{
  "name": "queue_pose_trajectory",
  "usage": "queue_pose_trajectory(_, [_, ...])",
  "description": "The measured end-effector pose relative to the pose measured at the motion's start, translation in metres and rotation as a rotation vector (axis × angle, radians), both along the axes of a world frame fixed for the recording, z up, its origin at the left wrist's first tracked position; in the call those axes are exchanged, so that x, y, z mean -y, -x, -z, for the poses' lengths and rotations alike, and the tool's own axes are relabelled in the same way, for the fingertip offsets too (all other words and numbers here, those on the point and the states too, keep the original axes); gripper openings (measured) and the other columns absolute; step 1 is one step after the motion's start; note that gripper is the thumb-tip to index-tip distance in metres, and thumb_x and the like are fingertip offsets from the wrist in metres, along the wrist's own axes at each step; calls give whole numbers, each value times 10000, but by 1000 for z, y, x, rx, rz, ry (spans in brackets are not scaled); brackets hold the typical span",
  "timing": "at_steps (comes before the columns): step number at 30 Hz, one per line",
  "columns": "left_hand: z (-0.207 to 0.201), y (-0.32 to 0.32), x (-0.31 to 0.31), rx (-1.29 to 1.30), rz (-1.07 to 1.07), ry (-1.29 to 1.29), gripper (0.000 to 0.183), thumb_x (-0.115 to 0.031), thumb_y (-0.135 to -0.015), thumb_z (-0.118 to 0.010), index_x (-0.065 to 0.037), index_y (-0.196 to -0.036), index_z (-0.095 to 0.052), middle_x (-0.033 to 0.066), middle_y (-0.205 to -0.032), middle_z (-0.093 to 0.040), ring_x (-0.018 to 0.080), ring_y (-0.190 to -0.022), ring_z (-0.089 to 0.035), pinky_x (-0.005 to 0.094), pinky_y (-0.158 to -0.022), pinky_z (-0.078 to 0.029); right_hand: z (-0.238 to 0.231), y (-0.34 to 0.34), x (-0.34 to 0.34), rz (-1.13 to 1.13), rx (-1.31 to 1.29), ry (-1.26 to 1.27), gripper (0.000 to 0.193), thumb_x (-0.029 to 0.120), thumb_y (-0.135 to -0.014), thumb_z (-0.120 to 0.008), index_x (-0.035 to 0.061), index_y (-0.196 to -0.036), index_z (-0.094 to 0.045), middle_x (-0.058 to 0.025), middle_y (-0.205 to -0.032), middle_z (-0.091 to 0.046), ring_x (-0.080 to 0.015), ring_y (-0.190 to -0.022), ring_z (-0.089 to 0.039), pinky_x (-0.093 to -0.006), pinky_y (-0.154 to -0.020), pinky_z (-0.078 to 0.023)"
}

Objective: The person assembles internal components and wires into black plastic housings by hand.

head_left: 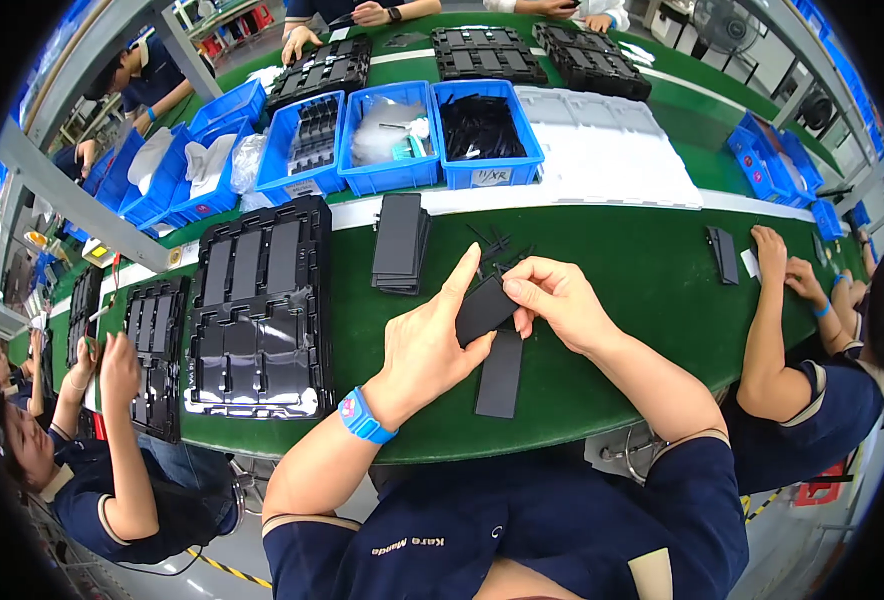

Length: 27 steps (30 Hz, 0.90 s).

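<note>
My left hand [417, 350] is closed around a flat black rectangular panel [484, 312], thumb on its near edge and index finger stretched along its far side. At the panel's far right corner, my right hand [562, 300] pinches with thumb and index finger; whatever lies between the fingertips is too small to make out. Below my hands, a second black panel [499, 378] lies flat on the green table. A stack of similar panels [398, 240] stands to the left, beyond my left hand. Thin black strips [494, 240] lie scattered just past my fingers.
A black compartment tray [252, 350] with panels in its far half sits at my left. Blue bins [390, 178] line the back, beside a white tray stack [612, 150]. Co-workers sit on both sides; one's hand [770, 250] is near another panel [722, 255].
</note>
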<state>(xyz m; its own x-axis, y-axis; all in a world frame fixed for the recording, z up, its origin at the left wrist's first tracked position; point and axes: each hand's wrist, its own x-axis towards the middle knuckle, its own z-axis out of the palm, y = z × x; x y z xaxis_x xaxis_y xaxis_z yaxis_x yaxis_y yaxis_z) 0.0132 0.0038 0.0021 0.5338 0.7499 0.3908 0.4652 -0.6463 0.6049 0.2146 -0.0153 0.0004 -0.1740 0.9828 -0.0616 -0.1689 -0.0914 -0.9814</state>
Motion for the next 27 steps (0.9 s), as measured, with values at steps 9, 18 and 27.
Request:
queue_pose_trajectory(9, [-1, -1, 5, -33, -52, 64, 922, -147, -686, -762, -108, -1471, -280, 134, -966, -676, 285, -754, -685, 368, -620, -548, 4, -1, -3, -19, 20, -14, 192, 188, -935, -619, -4, -943, -625, -43, -751, -603, -92, -560, -576, -229, -504, -484])
queue_pose_trajectory(18, [-3, 8, 1, 115, -67, -132, 694, -190, -705, -742, -134, -1343, -476, 129, -1134, -641, 285, -891, -669, 362, -702, -552, 29, -48, -32, 143, 719, -408, 191, 29, -822, -656, 4, -1007, -617, -41, -888, -528, -130, -784, -510, -248, -722, -438])
queue_pose_trajectory(27, [-40, 160, 25, -3, -864, -349, 636, -120, -642, -752, -15, -1237, -552, 155, -946, -529, 319, -848, -567, 396, -742, -500, 19, -30, -34, 78, 870, -421, 244, -6, -758, -683, 6, -991, -609, -52, -872, -482, -164, -785, -488, -270, -710, -424])
